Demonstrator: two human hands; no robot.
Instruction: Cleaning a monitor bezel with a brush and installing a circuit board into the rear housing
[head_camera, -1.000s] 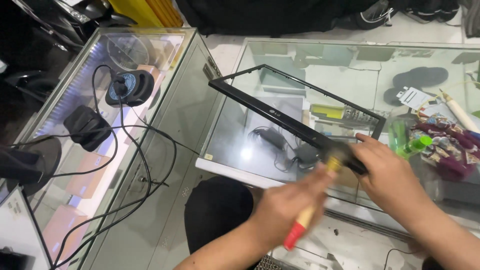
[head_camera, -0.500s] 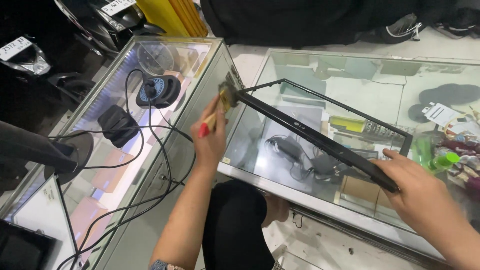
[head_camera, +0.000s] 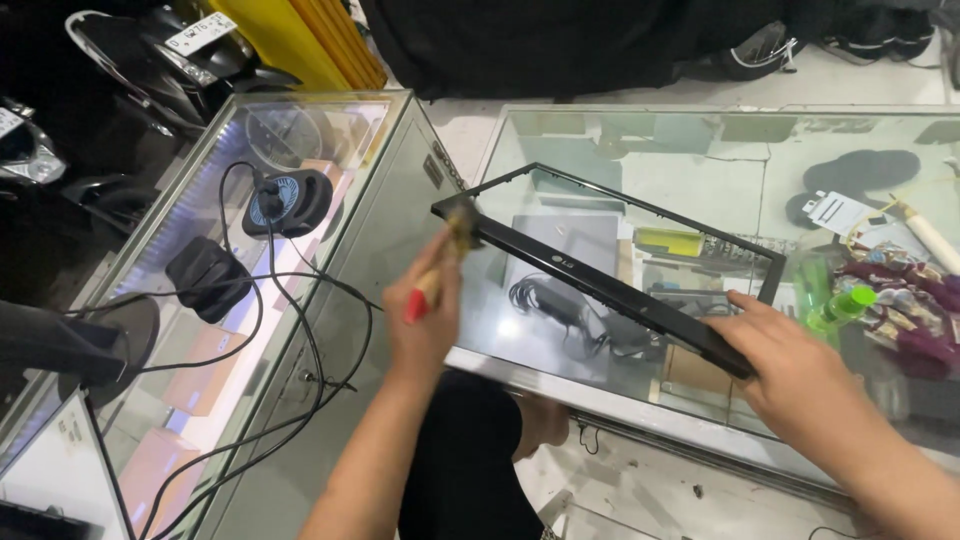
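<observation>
the glass counter (head_camera: 700, 150) spreads out under and beyond both hands, and a second glass case (head_camera: 350, 240) stands just to the outer side of the left fingers. the black frame (head_camera: 600, 285) lies tilted over the counter, stretching from the left fingertips across to the right fingers; its far thin edges run away from both hands. the right hand (head_camera: 800, 370) has its fingers curled shut round the near right corner of the frame, thumb on top. the left hand (head_camera: 425, 320) is closed in a fist on a small brush (head_camera: 440, 265) with a red-tipped handle; the bristle end pokes out past the fingers and touches the frame's left corner. black cables (head_camera: 250, 330) loop over the glass case, well to the outer side of the left fingers. a green bottle (head_camera: 840, 305) stands just beyond the right fingers, near the frame's far right corner.
</observation>
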